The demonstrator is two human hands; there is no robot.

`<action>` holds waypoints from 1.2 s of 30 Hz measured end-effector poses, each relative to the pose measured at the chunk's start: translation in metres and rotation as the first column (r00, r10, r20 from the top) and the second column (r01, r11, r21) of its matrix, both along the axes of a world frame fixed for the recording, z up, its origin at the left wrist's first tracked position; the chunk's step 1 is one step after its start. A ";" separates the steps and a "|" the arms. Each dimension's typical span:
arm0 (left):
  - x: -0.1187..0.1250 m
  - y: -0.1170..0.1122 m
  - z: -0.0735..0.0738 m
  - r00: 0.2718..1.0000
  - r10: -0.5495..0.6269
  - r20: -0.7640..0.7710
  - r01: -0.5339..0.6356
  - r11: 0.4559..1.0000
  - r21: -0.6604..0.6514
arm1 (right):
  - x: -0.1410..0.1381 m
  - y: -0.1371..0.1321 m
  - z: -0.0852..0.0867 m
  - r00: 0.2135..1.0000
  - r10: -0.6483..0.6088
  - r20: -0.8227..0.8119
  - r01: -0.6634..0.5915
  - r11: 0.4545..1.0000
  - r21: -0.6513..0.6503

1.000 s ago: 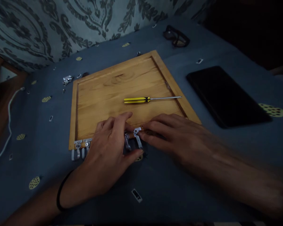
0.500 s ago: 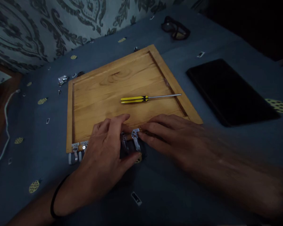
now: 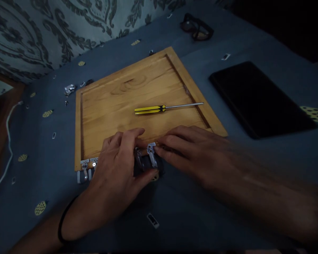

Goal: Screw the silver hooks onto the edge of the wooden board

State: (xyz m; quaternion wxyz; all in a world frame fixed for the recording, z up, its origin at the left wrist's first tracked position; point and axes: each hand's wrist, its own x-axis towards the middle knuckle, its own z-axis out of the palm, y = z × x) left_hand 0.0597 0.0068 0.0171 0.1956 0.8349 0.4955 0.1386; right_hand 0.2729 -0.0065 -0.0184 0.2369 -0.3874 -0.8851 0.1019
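Little but the view has shifted as the left hand (image 3: 119,160) and right hand (image 3: 193,151), fingers bent but grip unclear, apparently align a silver metal bracket (image 3: 152,155) at the near edge of a framed brown wooden panel (image 3: 111,116), next likely needing steadiness.

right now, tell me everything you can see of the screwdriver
The screwdriver lies across the framed wooden panel, beyond the left hand and right hand, neither touching it. Its yellow-and-black handle, plastic by its look, rests on the recessed middle, at the picture's left end. The slim, grey, metal-looking shaft reaches over the right border. The tip's shape is too small to tell.
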 end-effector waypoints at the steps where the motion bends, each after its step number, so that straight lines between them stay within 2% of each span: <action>1: 0.000 0.000 0.000 1.000 0.004 -0.003 -0.004 1.000 0.003 | 0.000 0.000 0.000 1.000 0.004 0.011 -0.004 1.000 0.003; 5: 0.001 0.000 0.001 1.000 0.011 -0.012 -0.011 1.000 0.017 | 0.001 0.000 0.002 1.000 0.000 0.030 -0.001 0.999 0.039; 17: 0.003 0.000 0.001 0.999 -0.020 -0.040 0.023 0.996 0.081 | 0.001 -0.002 0.006 0.997 0.000 0.083 0.001 1.000 -0.012; 24: 0.002 -0.001 0.002 0.999 0.025 -0.025 -0.024 0.999 0.026 | 0.002 -0.002 0.008 0.993 0.007 0.116 -0.007 1.000 0.001; 28: 0.002 0.000 0.001 1.000 0.004 0.005 -0.004 1.000 0.008 | 0.003 -0.004 0.010 0.990 0.017 0.142 -0.013 0.999 -0.034; 36: 0.001 -0.002 -0.001 1.000 -0.002 0.029 0.001 1.000 0.020 | 0.002 -0.001 0.004 0.993 0.007 0.117 -0.009 1.000 0.017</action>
